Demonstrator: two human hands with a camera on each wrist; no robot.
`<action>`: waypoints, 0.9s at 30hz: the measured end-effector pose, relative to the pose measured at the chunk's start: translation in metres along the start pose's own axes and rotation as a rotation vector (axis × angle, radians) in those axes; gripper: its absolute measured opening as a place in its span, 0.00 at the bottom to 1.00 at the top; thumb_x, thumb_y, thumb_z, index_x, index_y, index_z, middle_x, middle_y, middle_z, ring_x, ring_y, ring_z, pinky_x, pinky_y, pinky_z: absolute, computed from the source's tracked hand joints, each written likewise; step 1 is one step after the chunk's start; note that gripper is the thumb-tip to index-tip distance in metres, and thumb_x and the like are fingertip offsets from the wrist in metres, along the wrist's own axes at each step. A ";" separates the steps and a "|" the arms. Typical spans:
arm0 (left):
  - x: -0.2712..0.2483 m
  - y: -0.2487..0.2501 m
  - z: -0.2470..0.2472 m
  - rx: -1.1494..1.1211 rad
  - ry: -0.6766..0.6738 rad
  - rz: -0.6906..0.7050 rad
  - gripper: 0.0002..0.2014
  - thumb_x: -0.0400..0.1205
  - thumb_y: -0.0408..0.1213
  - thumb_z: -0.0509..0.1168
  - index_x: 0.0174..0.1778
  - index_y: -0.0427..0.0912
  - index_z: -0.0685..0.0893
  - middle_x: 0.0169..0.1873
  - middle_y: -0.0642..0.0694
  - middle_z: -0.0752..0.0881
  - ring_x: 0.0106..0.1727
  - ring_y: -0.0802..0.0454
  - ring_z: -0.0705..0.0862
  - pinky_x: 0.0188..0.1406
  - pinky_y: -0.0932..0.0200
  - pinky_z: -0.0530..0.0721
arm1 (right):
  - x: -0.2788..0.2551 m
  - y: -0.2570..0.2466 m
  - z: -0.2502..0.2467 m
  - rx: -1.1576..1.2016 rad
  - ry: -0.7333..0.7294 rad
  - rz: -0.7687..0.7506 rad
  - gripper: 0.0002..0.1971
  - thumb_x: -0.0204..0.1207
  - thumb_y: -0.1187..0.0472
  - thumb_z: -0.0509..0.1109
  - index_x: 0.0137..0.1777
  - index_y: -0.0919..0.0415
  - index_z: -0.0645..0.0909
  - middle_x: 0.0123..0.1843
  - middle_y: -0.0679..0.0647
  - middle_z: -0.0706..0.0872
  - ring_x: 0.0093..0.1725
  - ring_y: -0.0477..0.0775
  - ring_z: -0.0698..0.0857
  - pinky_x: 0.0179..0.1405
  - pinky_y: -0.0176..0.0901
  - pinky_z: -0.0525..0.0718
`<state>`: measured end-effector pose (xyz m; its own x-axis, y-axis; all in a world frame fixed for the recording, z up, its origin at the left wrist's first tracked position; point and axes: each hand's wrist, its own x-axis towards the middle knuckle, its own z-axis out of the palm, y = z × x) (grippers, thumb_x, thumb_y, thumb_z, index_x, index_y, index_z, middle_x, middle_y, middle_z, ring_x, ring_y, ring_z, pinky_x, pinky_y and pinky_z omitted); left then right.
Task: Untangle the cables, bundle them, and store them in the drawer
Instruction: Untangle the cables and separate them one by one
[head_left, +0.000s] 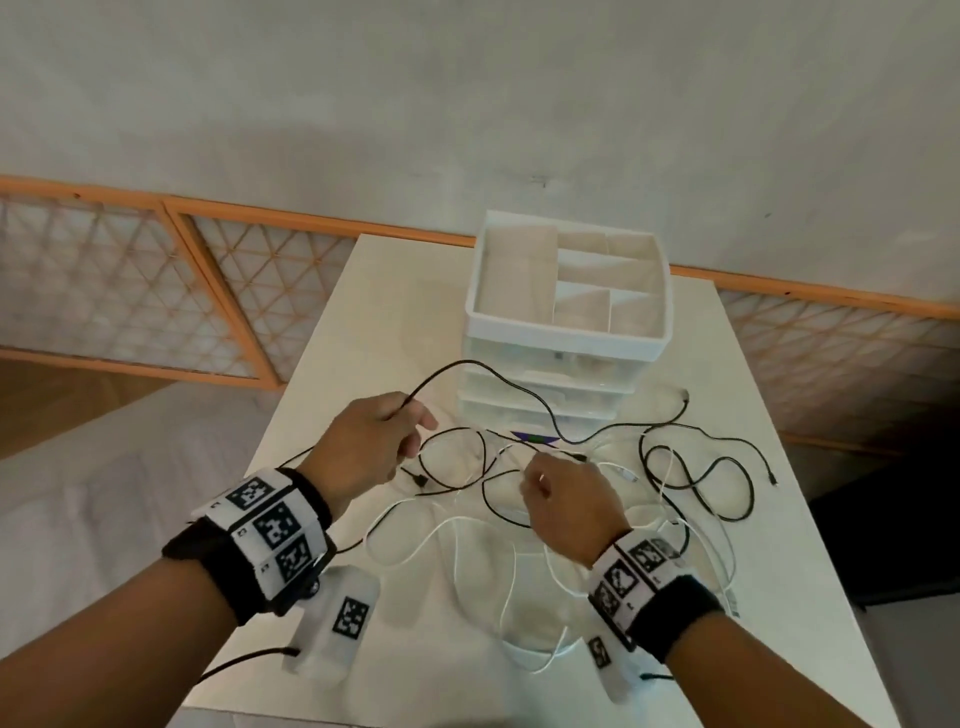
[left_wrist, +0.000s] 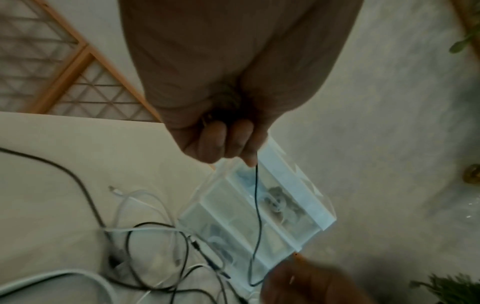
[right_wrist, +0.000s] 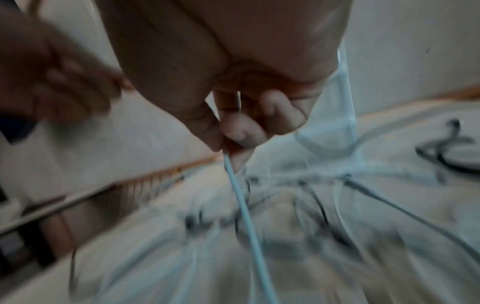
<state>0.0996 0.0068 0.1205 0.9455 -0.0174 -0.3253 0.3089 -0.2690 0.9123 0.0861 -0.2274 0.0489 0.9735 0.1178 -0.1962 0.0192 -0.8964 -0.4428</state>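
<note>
**Both hands lift cables out of the tangle**

While the left hand (head_left: 371, 447) pinches a black cable (head_left: 524, 395) between thumb and curled fingers at about 9 o'clock of the pile, the right hand (head_left: 569, 501) holds a white cable (right_wrist: 242, 205) in a thumb-and-forefinger pinch near the centre. From the left hand's grip the black cable arcs up and across the front of the drawer unit (head_left: 566, 332), then drops toward 3 o'clock. The remaining cables (head_left: 696, 478), black and white, lie looped over one another on the white table (head_left: 332, 332), spreading from the centre toward 3 and 6 o'clock. At 12 o'clock of the tangle stands the drawer unit, its translucent drawers closed and its divided top tray open to view. The right wrist view is blurred; only the pinched white cable reads clearly there.
</note>
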 end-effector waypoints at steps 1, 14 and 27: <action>0.000 0.007 0.001 -0.017 0.017 0.069 0.15 0.89 0.37 0.57 0.45 0.42 0.87 0.26 0.51 0.76 0.23 0.57 0.68 0.23 0.63 0.66 | 0.004 -0.009 -0.023 0.080 0.097 -0.074 0.07 0.78 0.51 0.61 0.44 0.49 0.79 0.34 0.49 0.88 0.36 0.56 0.88 0.41 0.51 0.88; 0.026 -0.005 0.014 0.733 0.033 0.091 0.17 0.86 0.46 0.58 0.36 0.40 0.81 0.30 0.46 0.79 0.42 0.40 0.80 0.40 0.55 0.71 | 0.005 -0.034 -0.206 0.391 0.880 -0.223 0.06 0.84 0.57 0.66 0.52 0.56 0.84 0.37 0.43 0.83 0.35 0.39 0.79 0.36 0.29 0.75; 0.018 -0.013 -0.016 0.309 0.019 0.023 0.19 0.83 0.52 0.67 0.35 0.40 0.89 0.16 0.53 0.70 0.21 0.52 0.67 0.28 0.59 0.67 | 0.051 0.058 -0.204 0.401 0.917 0.113 0.06 0.84 0.50 0.59 0.52 0.49 0.76 0.53 0.59 0.87 0.50 0.59 0.85 0.54 0.53 0.83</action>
<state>0.1145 0.0250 0.1069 0.9545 -0.0100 -0.2981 0.2439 -0.5489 0.7995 0.1833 -0.3609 0.1920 0.7678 -0.4848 0.4189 0.0020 -0.6520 -0.7582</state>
